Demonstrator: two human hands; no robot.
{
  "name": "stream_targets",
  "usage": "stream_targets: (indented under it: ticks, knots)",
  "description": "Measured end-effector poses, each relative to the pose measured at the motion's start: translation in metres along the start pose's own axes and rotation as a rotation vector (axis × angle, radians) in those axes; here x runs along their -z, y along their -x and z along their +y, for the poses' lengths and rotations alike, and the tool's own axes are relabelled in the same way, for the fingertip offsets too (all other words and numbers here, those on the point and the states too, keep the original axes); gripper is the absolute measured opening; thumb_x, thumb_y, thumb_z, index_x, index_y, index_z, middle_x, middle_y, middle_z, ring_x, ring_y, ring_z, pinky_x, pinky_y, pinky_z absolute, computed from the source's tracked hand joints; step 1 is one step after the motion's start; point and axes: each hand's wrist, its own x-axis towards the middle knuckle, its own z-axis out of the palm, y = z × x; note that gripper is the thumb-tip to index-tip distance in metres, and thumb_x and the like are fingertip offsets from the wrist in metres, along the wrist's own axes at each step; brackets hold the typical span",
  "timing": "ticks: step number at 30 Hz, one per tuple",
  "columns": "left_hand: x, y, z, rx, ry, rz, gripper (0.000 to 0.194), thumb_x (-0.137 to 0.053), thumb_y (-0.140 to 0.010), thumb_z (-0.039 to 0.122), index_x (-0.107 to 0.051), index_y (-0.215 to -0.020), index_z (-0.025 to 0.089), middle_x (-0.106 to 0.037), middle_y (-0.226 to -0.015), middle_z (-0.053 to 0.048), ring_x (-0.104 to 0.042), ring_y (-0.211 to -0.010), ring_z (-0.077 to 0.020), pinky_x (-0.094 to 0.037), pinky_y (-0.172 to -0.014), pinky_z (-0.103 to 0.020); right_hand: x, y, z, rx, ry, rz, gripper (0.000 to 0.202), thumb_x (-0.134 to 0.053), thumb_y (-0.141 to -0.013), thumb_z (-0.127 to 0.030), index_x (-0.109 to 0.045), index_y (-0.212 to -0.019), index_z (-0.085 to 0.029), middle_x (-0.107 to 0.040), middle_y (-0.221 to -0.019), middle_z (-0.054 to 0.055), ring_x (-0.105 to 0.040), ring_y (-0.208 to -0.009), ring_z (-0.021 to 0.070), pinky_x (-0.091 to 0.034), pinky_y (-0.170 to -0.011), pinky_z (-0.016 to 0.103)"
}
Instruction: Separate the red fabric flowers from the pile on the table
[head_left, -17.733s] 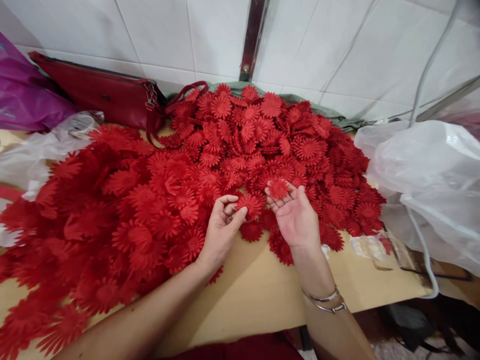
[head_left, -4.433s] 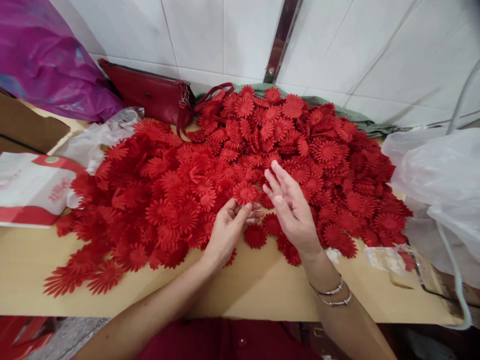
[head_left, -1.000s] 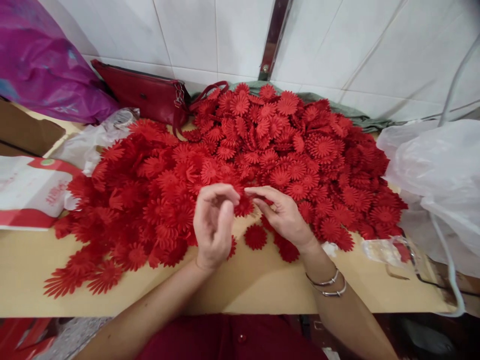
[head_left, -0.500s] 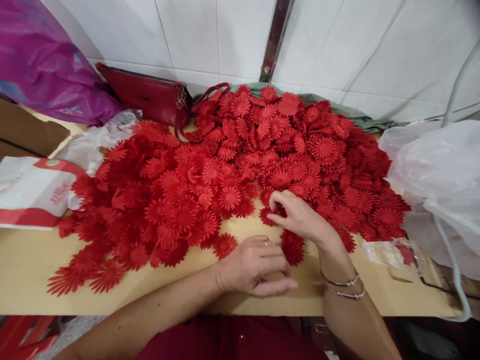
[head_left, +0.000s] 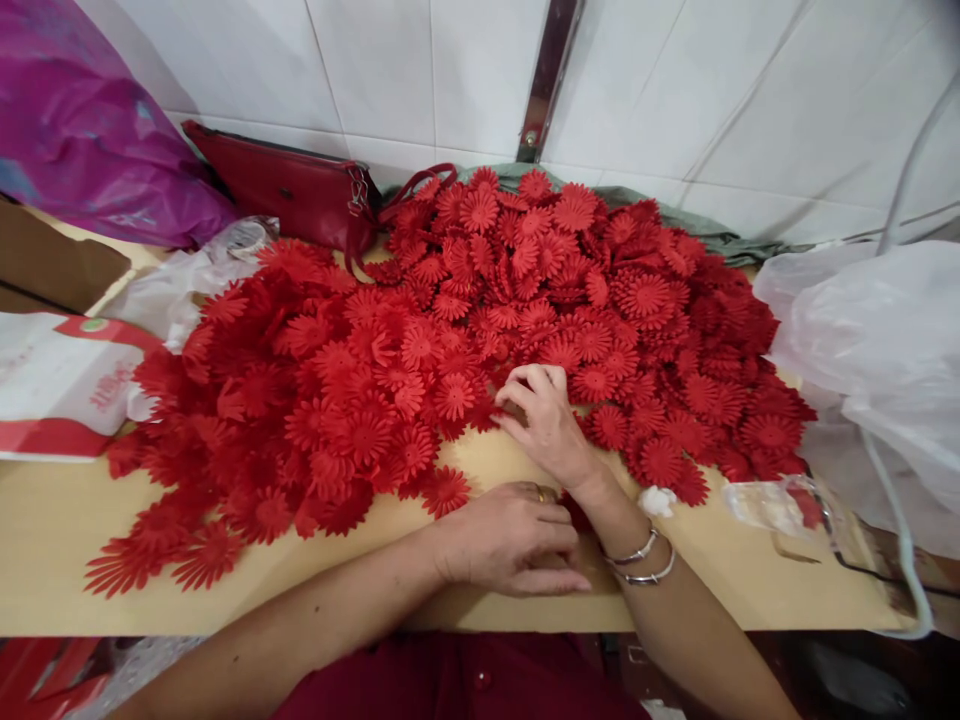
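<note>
Many red flower-shaped pieces (head_left: 420, 345) lie heaped over the wooden table (head_left: 750, 580). My left hand (head_left: 517, 540), with a ring on one finger, rests low near the table's front edge, its fingers curled; what is beneath them is hidden. A single red flower (head_left: 445, 491) lies just left of that hand. My right hand (head_left: 541, 415) is at the front of the heap, fingers bent and the thumb apart from them, with nothing seen between. Part of a dark red piece shows between my left hand and right wrist. A small white lump (head_left: 657, 501) sits beside the right wrist.
Behind the heap are a red purse (head_left: 289, 190), a green cloth (head_left: 705, 235) and a tiled wall. A purple bag (head_left: 97, 130) and a white-and-red packet (head_left: 67, 385) lie at the left. White plastic bags (head_left: 877, 340) and a pale hose (head_left: 904, 530) are at the right.
My right hand has moved left and slightly up, away from the flowers it was over. The white lump beside its wrist has come into view. My left hand has hardly moved.
</note>
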Motion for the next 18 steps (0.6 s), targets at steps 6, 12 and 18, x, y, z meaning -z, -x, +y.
stream_targets:
  ticks: [6, 12, 18]
  knots:
    - [0.013, -0.001, 0.005, 0.19, 0.11, 0.047, 0.022, -0.059, -0.1, 0.037, -0.068, -0.089, 0.02, -0.073, -0.082, -0.006, -0.067, -0.077, -0.0178, -0.05, -0.077, -0.029, 0.017, -0.001, 0.023, -0.227, -0.358, 0.263, 0.016, -0.059, -0.093, -0.018, -0.066, -0.106, -0.023, -0.072, -0.101, 0.004, -0.067, -0.096, 0.0208, -0.053, -0.093, 0.039]
    - [0.011, 0.0, 0.0, 0.575, 0.222, 0.539, 0.017, -0.058, -0.101, 0.035, -0.061, -0.105, 0.019, -0.068, -0.096, -0.006, -0.065, -0.086, -0.016, -0.052, -0.081, -0.028, 0.022, -0.001, 0.014, -0.275, -0.413, 0.252, 0.015, -0.057, -0.094, -0.022, -0.069, -0.103, -0.021, -0.074, -0.095, 0.003, -0.067, -0.087, 0.0172, -0.054, -0.085, 0.032]
    - [0.017, -0.001, -0.014, 0.654, 0.434, 0.996, 0.038, -0.068, -0.095, 0.04, -0.051, -0.123, 0.022, -0.057, -0.118, -0.007, -0.065, -0.096, -0.0151, -0.054, -0.089, -0.03, 0.02, -0.001, 0.002, -0.239, -0.562, 0.108, 0.01, -0.061, -0.095, -0.027, -0.07, -0.096, -0.021, -0.073, -0.099, 0.005, -0.068, -0.096, 0.0188, -0.054, -0.09, 0.034]
